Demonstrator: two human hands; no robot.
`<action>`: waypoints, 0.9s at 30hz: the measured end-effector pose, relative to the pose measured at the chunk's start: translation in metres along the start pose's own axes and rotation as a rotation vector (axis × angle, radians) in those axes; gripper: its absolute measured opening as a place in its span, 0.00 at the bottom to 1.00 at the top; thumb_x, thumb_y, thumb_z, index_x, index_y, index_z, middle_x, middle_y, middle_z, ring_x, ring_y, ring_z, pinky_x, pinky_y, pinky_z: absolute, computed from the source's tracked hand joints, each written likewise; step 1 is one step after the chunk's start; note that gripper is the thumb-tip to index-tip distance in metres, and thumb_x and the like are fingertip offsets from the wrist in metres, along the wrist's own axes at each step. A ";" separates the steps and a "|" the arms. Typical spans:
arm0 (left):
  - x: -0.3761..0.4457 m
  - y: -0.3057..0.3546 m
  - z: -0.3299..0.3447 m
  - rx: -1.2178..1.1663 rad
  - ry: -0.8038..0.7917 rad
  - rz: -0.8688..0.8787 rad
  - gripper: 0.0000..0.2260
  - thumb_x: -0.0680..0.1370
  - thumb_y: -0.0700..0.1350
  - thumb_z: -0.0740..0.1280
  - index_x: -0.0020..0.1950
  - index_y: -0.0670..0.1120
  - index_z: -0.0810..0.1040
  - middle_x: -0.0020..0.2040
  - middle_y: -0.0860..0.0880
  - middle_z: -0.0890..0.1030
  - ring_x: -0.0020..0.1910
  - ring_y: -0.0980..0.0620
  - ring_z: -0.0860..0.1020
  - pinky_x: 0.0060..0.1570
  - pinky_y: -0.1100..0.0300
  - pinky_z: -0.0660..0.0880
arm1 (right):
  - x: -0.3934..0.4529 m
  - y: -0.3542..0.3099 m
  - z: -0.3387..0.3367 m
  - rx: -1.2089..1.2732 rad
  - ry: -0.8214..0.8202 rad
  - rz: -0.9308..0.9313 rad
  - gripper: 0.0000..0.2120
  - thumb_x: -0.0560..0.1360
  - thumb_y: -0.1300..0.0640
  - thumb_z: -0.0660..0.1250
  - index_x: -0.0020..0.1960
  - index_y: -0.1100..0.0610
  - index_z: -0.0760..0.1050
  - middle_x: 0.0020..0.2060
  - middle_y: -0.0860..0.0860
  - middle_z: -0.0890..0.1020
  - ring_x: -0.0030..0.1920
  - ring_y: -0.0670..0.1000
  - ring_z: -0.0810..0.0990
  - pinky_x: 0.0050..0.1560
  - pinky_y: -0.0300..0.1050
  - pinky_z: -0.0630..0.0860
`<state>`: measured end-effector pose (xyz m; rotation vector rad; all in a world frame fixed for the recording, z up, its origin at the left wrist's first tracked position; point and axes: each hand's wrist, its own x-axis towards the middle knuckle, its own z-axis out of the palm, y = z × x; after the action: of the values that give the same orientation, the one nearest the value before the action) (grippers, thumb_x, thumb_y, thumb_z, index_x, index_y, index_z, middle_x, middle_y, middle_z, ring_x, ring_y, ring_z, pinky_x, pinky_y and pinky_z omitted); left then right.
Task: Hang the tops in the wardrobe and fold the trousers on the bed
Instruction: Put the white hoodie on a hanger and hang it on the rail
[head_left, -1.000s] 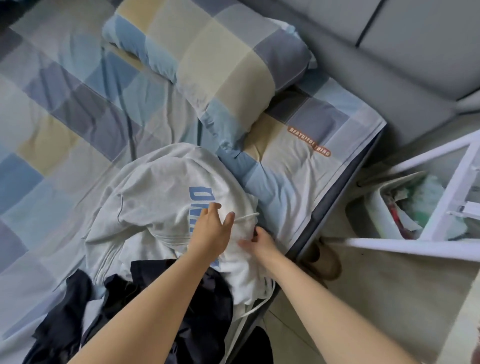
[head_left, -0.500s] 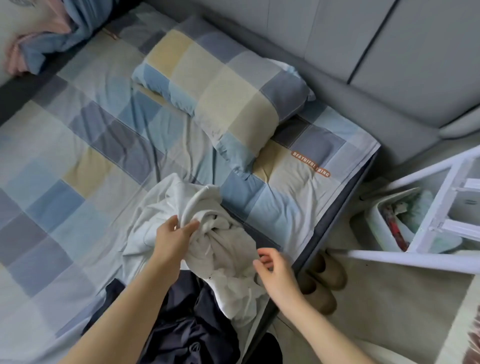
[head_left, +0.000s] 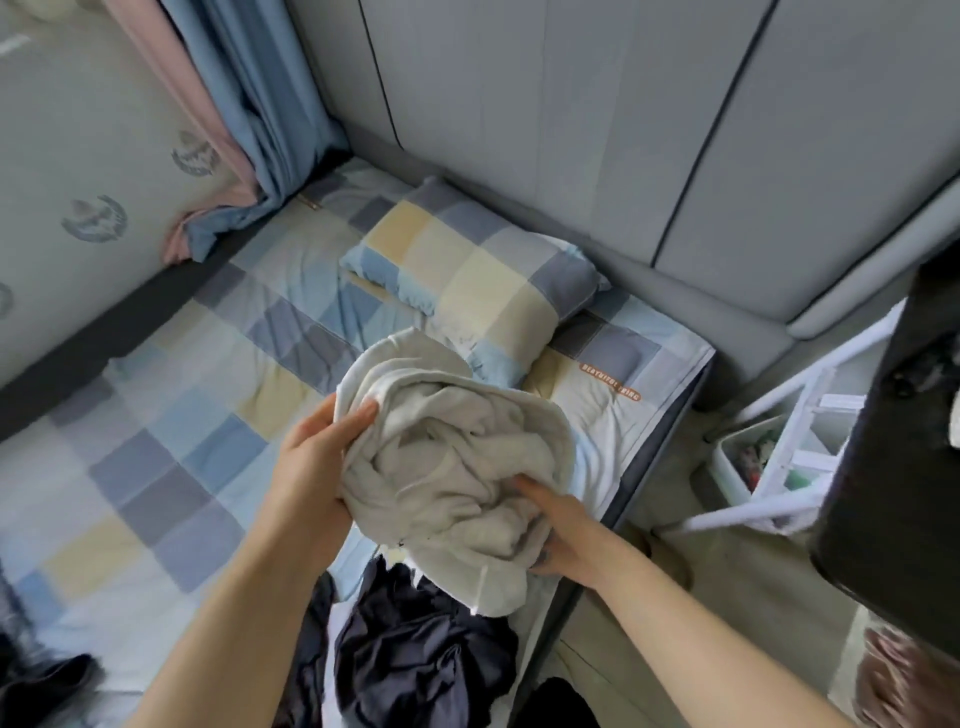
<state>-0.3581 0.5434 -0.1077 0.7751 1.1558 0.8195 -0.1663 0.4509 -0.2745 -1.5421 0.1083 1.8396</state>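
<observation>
Both hands' grip on bunched white top (head_left: 457, 467)

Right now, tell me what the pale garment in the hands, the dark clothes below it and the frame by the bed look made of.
Pale garment: soft knit, likely cotton jersey or fleece; matte, bunching in thick rounded folds.
Dark clothes: thinner navy fabric, possibly woven or synthetic; finer, sharper creases with a faint sheen.
White frame: rigid bars with a smooth painted finish; metal or wood, cannot tell.

Soft, even daylight, faint shadows, slight motion blur throughout, wide-angle bending at the edges, no glare.
</observation>
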 end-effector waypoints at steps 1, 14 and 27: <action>-0.013 0.010 -0.002 0.012 -0.014 0.018 0.12 0.75 0.42 0.68 0.56 0.42 0.82 0.50 0.40 0.85 0.48 0.43 0.84 0.40 0.56 0.81 | -0.014 0.000 0.006 0.033 -0.008 -0.053 0.37 0.57 0.40 0.81 0.61 0.53 0.76 0.55 0.57 0.82 0.53 0.60 0.82 0.52 0.59 0.79; -0.139 0.059 -0.051 0.612 0.134 0.138 0.18 0.66 0.42 0.79 0.52 0.46 0.77 0.43 0.45 0.83 0.42 0.44 0.83 0.35 0.52 0.80 | -0.319 -0.044 0.069 -0.078 0.273 -1.189 0.16 0.70 0.66 0.71 0.53 0.51 0.78 0.48 0.51 0.84 0.50 0.51 0.83 0.51 0.51 0.81; -0.199 0.078 -0.001 0.958 0.028 0.363 0.06 0.73 0.41 0.68 0.37 0.40 0.79 0.35 0.42 0.80 0.36 0.44 0.76 0.34 0.54 0.74 | -0.517 0.049 0.036 -0.418 0.601 -1.563 0.17 0.70 0.70 0.69 0.50 0.50 0.78 0.42 0.46 0.84 0.43 0.46 0.83 0.38 0.40 0.80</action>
<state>-0.4099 0.4090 0.0507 1.8031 1.4543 0.5308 -0.2116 0.1926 0.1746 -1.5584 -0.9725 0.1507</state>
